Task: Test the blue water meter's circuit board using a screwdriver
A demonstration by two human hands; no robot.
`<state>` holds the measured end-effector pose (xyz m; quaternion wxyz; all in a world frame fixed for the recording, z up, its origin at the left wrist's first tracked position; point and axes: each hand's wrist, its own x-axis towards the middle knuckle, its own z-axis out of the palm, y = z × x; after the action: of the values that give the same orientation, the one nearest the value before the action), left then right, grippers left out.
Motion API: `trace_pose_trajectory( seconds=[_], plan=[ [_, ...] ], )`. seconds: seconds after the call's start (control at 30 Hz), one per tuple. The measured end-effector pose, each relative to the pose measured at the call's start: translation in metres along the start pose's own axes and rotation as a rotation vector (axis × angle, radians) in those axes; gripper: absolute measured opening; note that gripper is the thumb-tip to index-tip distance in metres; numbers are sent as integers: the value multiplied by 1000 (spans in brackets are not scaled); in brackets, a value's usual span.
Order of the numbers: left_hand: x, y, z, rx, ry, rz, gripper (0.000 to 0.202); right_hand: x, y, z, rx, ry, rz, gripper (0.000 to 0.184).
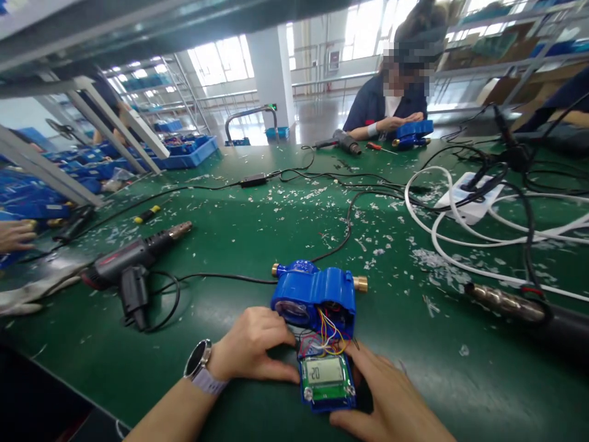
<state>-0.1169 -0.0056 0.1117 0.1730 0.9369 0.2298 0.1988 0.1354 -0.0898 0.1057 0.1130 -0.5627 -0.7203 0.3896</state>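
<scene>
From where I stand, the person's right hand grips the display module at its right side, forefinger by the upper corner and thumb by the lower edge; the left hand lies opposite with thumb against the module's left edge and fingers bent, though I cannot tell whether it is gripping or only steadying; a watch with a pale strap sits on the left wrist.

The module has dark digits on its pale screen, in front of the person at the near side of the green table; thin coloured wires run from it into the open side of a blue meter body, just beyond, with a brass fitting at its right end.

Farther left lies a heat gun, with a yellow-and-black screwdriver behind it; to the right is a second heat gun, near a looped white cable; clear scraps are strewn about.

Across the table a co-worker bends over another blue meter; blue crates stand at the far left.
</scene>
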Motion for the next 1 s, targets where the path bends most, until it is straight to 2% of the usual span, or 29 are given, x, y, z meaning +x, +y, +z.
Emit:
trace_pose_trajectory(
  seconds=[0.17, 0.37, 0.53, 0.63, 0.7, 0.77, 0.83, 0.93, 1.0],
  plan=[
    [-1, -3, -1, 3, 25, 16, 38, -3, 10, 6, -2, 53, -69, 78],
    [-3, -6, 0, 19, -46, -87, 45, -4, 4, 4, 25, 63, -33, 75],
    [-2, -5, 2, 10, 28, -6, 47, -7, 0, 1, 100, 78, 6, 73],
    [0, -3, 4, -45, 75, 8, 49, -9, -3, -2, 233, 85, 33, 68],
    [1, 0, 5, -113, 110, -5, 49, -11, -6, -5, 429, 59, 31, 65],
    [2, 5, 6, -220, 104, -69, 48, -11, -10, -9, 656, 12, 12, 63],
    [4, 11, 8, -367, 44, -175, 45, -10, -13, -12, 817, -46, -4, 62],
    [6, 21, 8, -654, -92, -359, 38, -9, -14, -14, 931, -114, -22, 64],
    [7, 26, 8, -825, -156, -449, 41, -9, -12, -14, 991, -146, -37, 67]
  ],
)
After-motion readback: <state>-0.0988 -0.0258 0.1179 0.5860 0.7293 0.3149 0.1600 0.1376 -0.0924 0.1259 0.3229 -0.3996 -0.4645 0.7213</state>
